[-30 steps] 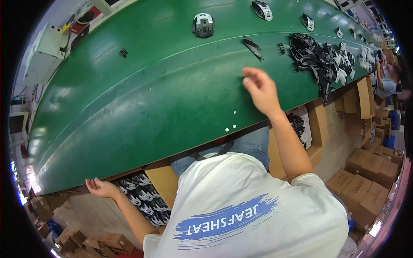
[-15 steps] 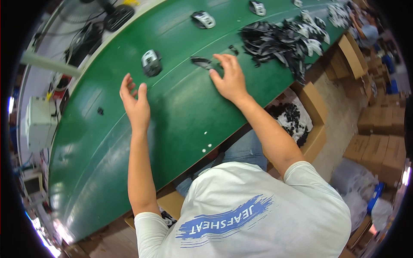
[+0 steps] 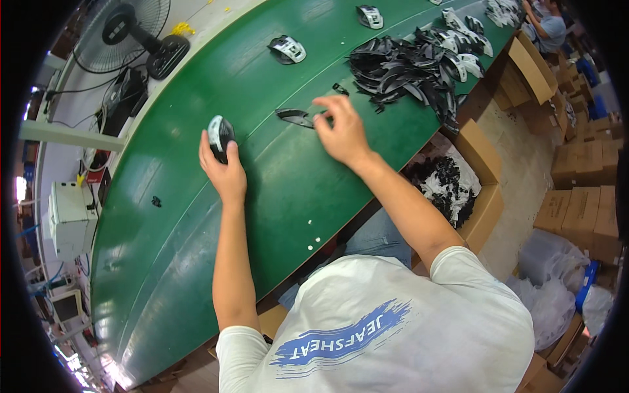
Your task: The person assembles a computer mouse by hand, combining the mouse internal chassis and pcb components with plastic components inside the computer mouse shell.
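My left hand (image 3: 225, 171) is closed round a white and black computer mouse (image 3: 221, 135), thumb on one side and fingers on the other. Over the green work surface (image 3: 275, 190), my right hand (image 3: 342, 133) is bent, thumb and forefinger apart. Beside its thumb lies a curved black plastic shell piece (image 3: 293, 117), its right end close to the fingers. Whether the thumb touches it, I cannot tell. A small black part (image 3: 339, 89) lies just beyond the right hand. Farther off stand another white and black mouse (image 3: 287, 50) and a similar one (image 3: 370, 17).
A heap of black shell pieces (image 3: 400, 72) with white ones covers the right side. An open carton (image 3: 481, 157) of parts stands below the edge. A fan (image 3: 134, 36) is at the far left. Small white dots and a black bit (image 3: 156, 202) lie on the surface.
My left hand has closed round the mouse, which was lying free beyond its fingertips, and tilted it. My right hand's fingers have curled a little beside the black shell piece. The view has shifted.
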{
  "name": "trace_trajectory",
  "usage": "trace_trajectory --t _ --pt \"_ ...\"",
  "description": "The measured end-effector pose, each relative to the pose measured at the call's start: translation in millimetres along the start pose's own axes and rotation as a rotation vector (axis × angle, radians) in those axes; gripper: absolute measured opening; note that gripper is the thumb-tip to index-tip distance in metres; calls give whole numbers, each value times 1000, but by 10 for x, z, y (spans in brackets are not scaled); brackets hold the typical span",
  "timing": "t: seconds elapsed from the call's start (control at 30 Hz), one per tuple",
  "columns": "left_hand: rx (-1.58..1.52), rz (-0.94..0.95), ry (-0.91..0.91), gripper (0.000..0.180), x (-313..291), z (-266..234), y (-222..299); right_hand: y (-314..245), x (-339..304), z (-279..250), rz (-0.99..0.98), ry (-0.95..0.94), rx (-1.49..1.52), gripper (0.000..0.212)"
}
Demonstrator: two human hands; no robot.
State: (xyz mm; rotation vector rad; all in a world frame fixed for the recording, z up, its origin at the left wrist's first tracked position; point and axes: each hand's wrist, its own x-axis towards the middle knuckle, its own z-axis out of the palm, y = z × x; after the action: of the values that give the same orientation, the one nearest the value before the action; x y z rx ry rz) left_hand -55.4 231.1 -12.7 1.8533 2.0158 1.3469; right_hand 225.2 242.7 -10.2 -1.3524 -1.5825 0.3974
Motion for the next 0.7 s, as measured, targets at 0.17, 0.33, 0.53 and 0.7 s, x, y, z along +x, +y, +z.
trace_trajectory --t 0.17,0.33,0.53,0.7 --pt "-1154 -611 -108 59 -809 -731 512 348 369 -484 -104 115 -435 40" --pt "-1805 -977 -161 51 -1252 -1060 663 456 419 -436 -261 -56 -601 25" --pt "-1947 -983 -218 58 -1309 -1228 854 -202 126 -467 -221 -233 -117 20" --pt "-1889 -1010 -299 58 -1277 -1315 1083 -1121 -372 -609 -62 -409 360 24"
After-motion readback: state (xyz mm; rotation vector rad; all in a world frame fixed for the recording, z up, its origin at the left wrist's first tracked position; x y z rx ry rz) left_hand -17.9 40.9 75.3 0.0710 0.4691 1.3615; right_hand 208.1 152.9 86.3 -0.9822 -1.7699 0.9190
